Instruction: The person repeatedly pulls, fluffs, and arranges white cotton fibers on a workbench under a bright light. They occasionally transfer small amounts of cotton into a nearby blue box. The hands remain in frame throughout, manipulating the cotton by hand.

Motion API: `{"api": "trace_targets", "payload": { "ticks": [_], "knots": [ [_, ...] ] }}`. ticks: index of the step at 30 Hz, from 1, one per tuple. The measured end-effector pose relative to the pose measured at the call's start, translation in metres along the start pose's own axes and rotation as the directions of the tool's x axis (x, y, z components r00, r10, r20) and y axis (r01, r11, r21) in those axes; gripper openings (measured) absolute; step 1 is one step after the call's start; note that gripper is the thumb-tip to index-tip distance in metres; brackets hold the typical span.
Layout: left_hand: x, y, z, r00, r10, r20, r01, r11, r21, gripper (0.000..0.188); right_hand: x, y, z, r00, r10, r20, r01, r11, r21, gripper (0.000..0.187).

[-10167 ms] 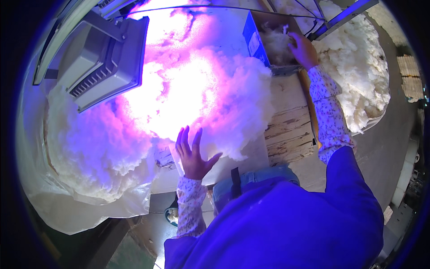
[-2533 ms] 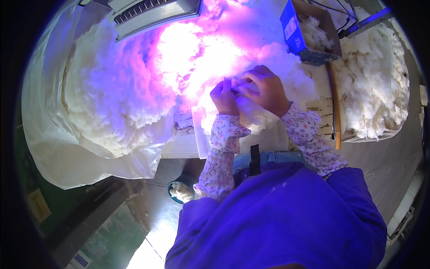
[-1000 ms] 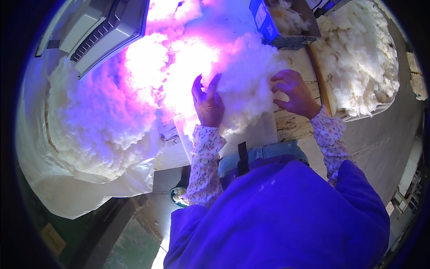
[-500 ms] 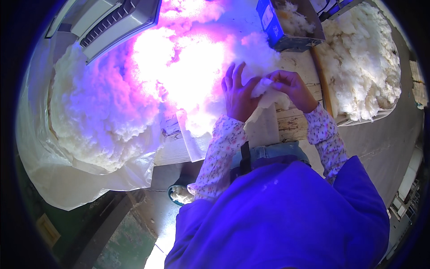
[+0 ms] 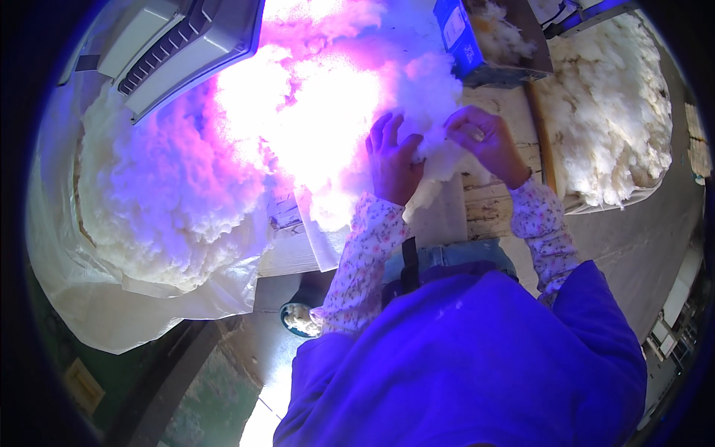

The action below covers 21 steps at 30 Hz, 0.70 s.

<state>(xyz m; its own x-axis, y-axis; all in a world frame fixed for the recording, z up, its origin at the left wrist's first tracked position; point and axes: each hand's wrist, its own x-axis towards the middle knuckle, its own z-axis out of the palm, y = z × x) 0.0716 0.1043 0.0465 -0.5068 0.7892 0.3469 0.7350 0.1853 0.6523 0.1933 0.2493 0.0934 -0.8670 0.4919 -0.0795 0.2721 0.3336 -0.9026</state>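
Note:
A mass of fluffy white fibre (image 5: pixel 432 93), like raw cotton, is spread over the worktable (image 5: pixel 497 197). Its middle is washed out by strong violet-pink light. My left hand (image 5: pixel 395 165) rests at the near edge of the fluff, palm down, fingers apart and slightly bent, with no tuft visible in its grasp. Just to its right, my right hand (image 5: pixel 490 145) is raised over the fibre, thumb and fingertips pinched together. A pale bit shows inside its curled fingers, too small to make out. A strip of pale cloth (image 5: pixel 439 216) lies beneath the fluff, in front of my hands.
A large fibre heap (image 5: pixel 164 201) in clear plastic sheeting (image 5: pixel 126 320) lies left, under a grey lamp housing (image 5: pixel 197 52). A blue box (image 5: pixel 465 52) with fluff stands at the back. More fibre (image 5: pixel 607 112) fills a container at right. A round container (image 5: pixel 299 319) sits below.
My right hand has drawn slightly away from my left, and the tuft between them no longer shows. My left hand has shifted slightly left and down. The view has moved a little.

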Motion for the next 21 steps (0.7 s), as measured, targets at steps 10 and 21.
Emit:
{"api": "trace_targets", "payload": {
  "ticks": [10, 21],
  "knots": [
    [0.001, -0.012, 0.001, 0.997, -0.067, 0.034, 0.067, 0.997, -0.024, 0.036, 0.036, -0.011, -0.031, 0.984, -0.162, 0.081, 0.165, 0.986, -0.034, 0.013],
    [0.000, -0.015, 0.001, 0.999, -0.027, 0.029, 0.027, 1.000, -0.010, 0.030, 0.042, -0.002, -0.030, 0.978, -0.206, -0.016, 0.205, 0.978, -0.044, 0.010]
  ]
}}
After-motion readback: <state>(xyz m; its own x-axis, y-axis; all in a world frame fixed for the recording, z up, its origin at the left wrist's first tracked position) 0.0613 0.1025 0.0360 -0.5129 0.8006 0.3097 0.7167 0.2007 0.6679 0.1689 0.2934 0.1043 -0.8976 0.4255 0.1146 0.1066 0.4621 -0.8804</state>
